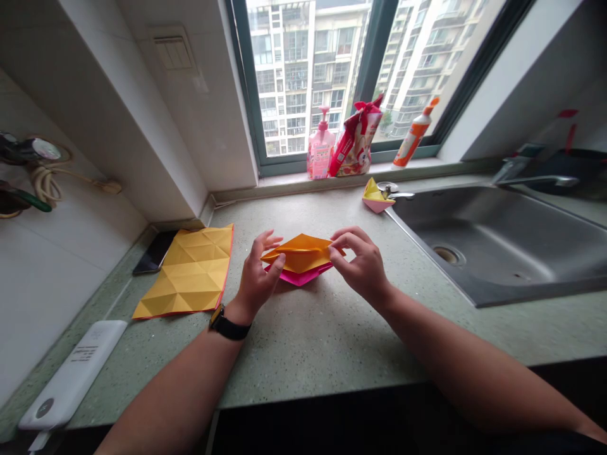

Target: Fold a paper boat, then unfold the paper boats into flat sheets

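Observation:
An orange and magenta folded paper boat (303, 259) is held just over the middle of the counter, its pointed ends to left and right. My left hand (260, 268) has its thumb against the boat's left end, with the fingers behind. At the right end, my right hand (360, 259) pinches the paper between thumb and fingers. Left of my hands lies a creased yellow paper sheet (192, 272) with red edges. A small yellow and pink folded paper boat (378, 197) stands by the sink's corner.
To the right is a steel sink (502, 234) with a faucet (531, 170). A pink pump bottle (320, 148), a red bag (358, 142) and an orange-white bottle (415, 136) stand on the windowsill. A phone (154, 253) and a white power bank (73, 373) lie at the left.

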Demonstrator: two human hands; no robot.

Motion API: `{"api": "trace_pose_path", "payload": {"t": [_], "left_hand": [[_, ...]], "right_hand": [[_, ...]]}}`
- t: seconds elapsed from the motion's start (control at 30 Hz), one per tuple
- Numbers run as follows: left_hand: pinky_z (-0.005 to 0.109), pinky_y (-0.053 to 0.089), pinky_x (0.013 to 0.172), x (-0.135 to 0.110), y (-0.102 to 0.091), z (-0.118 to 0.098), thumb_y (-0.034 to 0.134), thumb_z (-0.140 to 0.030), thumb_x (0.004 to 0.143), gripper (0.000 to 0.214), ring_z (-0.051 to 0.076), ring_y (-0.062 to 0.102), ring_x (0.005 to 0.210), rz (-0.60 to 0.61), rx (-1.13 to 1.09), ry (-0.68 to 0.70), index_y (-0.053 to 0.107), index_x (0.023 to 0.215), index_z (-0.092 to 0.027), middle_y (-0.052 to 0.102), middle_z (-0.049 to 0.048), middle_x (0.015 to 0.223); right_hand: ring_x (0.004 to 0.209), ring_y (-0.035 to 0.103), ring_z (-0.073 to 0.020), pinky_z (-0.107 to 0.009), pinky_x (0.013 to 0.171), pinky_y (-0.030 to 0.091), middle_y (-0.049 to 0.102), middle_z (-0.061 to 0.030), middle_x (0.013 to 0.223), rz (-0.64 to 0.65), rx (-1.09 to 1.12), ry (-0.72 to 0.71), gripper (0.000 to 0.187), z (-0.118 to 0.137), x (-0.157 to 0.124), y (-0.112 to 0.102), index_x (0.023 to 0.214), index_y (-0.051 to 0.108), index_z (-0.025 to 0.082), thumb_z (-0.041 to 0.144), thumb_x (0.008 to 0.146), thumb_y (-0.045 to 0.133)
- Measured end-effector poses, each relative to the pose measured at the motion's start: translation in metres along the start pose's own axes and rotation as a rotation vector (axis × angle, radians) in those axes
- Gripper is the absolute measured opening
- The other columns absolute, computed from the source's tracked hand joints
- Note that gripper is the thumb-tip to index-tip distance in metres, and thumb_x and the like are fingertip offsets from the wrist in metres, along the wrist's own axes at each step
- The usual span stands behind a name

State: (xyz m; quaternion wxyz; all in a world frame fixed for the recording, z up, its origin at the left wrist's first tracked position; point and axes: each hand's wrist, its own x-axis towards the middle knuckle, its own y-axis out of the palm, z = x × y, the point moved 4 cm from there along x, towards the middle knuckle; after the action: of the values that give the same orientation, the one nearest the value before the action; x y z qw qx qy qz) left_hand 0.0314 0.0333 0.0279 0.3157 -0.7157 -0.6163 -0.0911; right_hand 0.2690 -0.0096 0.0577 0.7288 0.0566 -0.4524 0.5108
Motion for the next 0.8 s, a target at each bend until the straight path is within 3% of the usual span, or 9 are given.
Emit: {"api": "trace_pose_path", "payload": {"t": [0.17, 0.4, 0.8], "left_hand": [[0.044, 0.055, 0.111, -0.005, 0.002, -0.008, 0.059, -0.040, 0.103, 0.041, 0.029, 0.069, 0.126, 0.078, 0.132, -0.010, 0.060, 0.140, -0.024, 0.073, 0.0113, 0.133], [0.043, 0.055, 0.109, -0.001, -0.003, -0.008, 0.056, -0.041, 0.103, 0.032, 0.028, 0.069, 0.120, -0.007, 0.130, 0.030, 0.066, 0.128, -0.022, 0.074, 0.0105, 0.126], [0.041, 0.055, 0.099, 0.000, -0.010, -0.006, 0.058, -0.040, 0.102, 0.031, 0.027, 0.069, 0.113, -0.086, 0.122, 0.124, 0.064, 0.125, -0.021, 0.072, 0.0114, 0.122]], "right_hand": [[0.081, 0.066, -0.0195, -0.037, 0.071, 0.062, 0.069, -0.0043, 0.095, -0.016, 0.023, -0.014, 0.012, 0.003, -0.002, 0.002, 0.082, 0.064, 0.025, 0.018, 0.091, 0.065], [0.088, 0.069, -0.0203, -0.036, 0.075, 0.062, 0.071, -0.0046, 0.096, 0.056, 0.028, -0.043, 0.012, 0.002, -0.001, 0.004, 0.089, 0.070, 0.025, 0.021, 0.097, 0.062], [0.088, 0.074, -0.0214, -0.039, 0.081, 0.064, 0.077, -0.0066, 0.100, 0.113, -0.013, -0.115, 0.010, -0.008, -0.003, 0.009, 0.100, 0.078, 0.024, 0.022, 0.098, 0.069]]}}
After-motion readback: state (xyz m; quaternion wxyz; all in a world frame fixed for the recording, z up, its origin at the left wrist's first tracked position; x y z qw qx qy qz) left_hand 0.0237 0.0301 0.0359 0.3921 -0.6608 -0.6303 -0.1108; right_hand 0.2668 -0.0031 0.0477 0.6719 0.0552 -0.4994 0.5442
